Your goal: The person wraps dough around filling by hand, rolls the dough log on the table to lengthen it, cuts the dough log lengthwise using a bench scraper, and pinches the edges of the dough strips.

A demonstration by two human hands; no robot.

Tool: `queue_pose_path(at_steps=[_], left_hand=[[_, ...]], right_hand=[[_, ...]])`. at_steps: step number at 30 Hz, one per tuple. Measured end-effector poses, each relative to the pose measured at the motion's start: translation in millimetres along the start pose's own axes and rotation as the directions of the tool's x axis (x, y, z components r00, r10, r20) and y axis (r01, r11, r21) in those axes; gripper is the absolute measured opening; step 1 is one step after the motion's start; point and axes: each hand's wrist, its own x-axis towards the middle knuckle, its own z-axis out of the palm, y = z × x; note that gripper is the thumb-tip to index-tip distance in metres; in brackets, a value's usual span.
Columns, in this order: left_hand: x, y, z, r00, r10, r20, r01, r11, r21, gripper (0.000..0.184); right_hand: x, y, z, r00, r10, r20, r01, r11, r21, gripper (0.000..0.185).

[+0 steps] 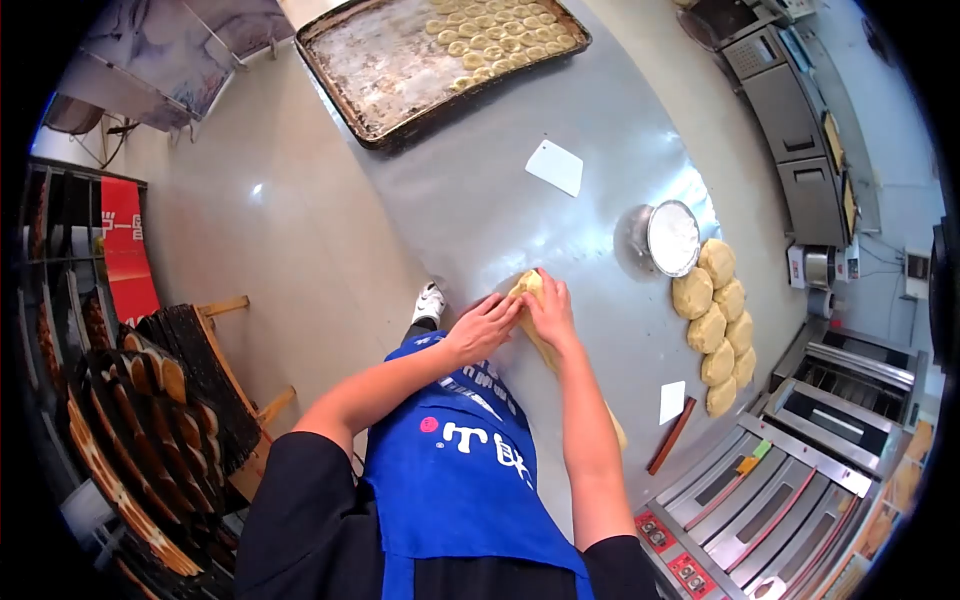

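Note:
A long piece of yellow dough (530, 286) lies on the steel table near my body. It runs back under my right forearm, and a pale end shows past the arm. My right hand (551, 314) is closed round the dough's far end from the right side. My left hand (484, 328) meets it from the left, fingers together, fingertips pressed on the dough. Both hands nearly touch each other. Part of the dough is hidden by my fingers and right arm.
A dark baking tray (372, 130) with rows of small dough rounds stands at the table's far end. A white scraper (555, 167), a metal bowl of white powder (674, 238), several dough balls (707, 328), a white card (672, 402) and a brown stick (671, 436) lie rightward.

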Motion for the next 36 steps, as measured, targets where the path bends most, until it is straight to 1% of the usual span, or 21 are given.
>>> queue_pose_path(at_steps=[2,6,7,12,14,15,16,17,18,20,21,23,24,25,26,29,31,32,34,35,36], left_hand=[[3,2,-6,0.996,-0.003,0.093,0.001,1.0,0.018,0.068],[9,-9,-5,0.996,-0.031,0.087,0.033,0.999,-0.025,0.069],[8,-14,-5,0.996,0.005,0.092,-0.007,1.0,0.016,0.067],[11,-14,-11,0.996,0.005,0.088,-0.01,0.998,0.06,0.071],[16,-6,-39,0.966,-0.102,0.236,0.105,0.994,-0.002,0.072],[12,-10,-37,0.967,-0.098,0.237,0.102,0.995,-0.005,0.072],[3,-17,-32,0.983,-0.033,0.183,0.027,0.999,0.035,0.068],[-1,-22,-27,0.991,0.033,0.126,-0.044,0.996,0.084,0.065],[0,-24,-29,0.992,0.033,0.124,-0.044,0.995,0.086,0.065],[3,-22,-32,0.99,-0.137,0.027,0.14,0.969,-0.203,0.052],[1,-23,-31,0.99,-0.136,0.025,0.138,0.969,-0.204,0.052],[-10,-27,-29,0.905,-0.414,-0.097,0.327,0.824,-0.464,0.039],[-13,-30,-33,0.907,-0.412,-0.09,0.328,0.823,-0.464,0.039],[-17,-33,-37,0.869,-0.475,-0.141,0.351,0.791,-0.502,0.036],[-21,-34,-41,0.824,-0.534,-0.189,0.368,0.758,-0.539,0.033],[-32,-36,-39,0.802,-0.566,-0.194,0.377,0.729,-0.571,0.033],[-35,-38,-39,0.798,-0.569,-0.199,0.367,0.721,-0.588,0.034],[-37,-39,-37,0.796,-0.574,-0.19,0.366,0.708,-0.604,0.032],[-40,-40,-38,0.804,-0.57,-0.168,0.363,0.695,-0.621,0.031],[-39,-42,-38,0.81,-0.556,-0.186,0.351,0.714,-0.606,0.032],[-36,-43,-39,0.821,-0.532,-0.206,0.329,0.737,-0.59,0.033]], right_hand=[[0,-2,0,1.0,0.012,-0.005,-0.012,1.0,-0.019,0.065],[1,-1,3,0.999,-0.013,-0.046,0.013,1.0,0.004,0.057],[-2,-1,2,0.999,-0.021,-0.044,0.021,1.0,0.008,0.055],[-8,-13,-1,0.996,-0.062,-0.069,0.058,0.996,-0.063,0.053],[-11,-17,-1,0.992,-0.086,-0.088,0.079,0.993,-0.084,0.053],[-13,-21,0,0.981,-0.147,-0.13,0.127,0.98,-0.153,0.054],[-16,-23,4,0.964,-0.209,-0.165,0.17,0.96,-0.222,0.054],[-16,-27,8,0.963,-0.211,-0.164,0.172,0.96,-0.223,0.054],[-17,-29,11,0.949,-0.25,-0.191,0.191,0.94,-0.282,0.056],[-23,-32,18,0.934,-0.287,-0.213,0.203,0.917,-0.343,0.059],[-27,-35,22,0.946,-0.257,-0.196,0.162,0.902,-0.401,0.061],[-33,-39,33,0.959,-0.218,-0.182,0.115,0.883,-0.455,0.063],[-37,-40,41,0.932,-0.281,-0.23,0.097,0.803,-0.588,0.064],[-41,-41,48,0.899,-0.349,-0.263,0.067,0.705,-0.706,0.065],[-44,-41,53,0.902,-0.344,-0.262,0.067,0.709,-0.702,0.065],[-48,-51,56,0.875,-0.391,-0.286,0.062,0.676,-0.734,0.067],[-53,-56,45,0.903,-0.348,-0.252,0.157,0.812,-0.562,0.07],[-51,-58,39,0.904,-0.344,-0.254,0.151,0.813,-0.563,0.07],[-47,-53,37,0.925,-0.217,-0.312,0.086,0.919,-0.384,0.075],[-47,-54,40,0.922,-0.246,-0.298,0.036,0.823,-0.567,0.079],[-49,-51,45,0.921,-0.224,-0.318,0.007,0.827,-0.562,0.079]])
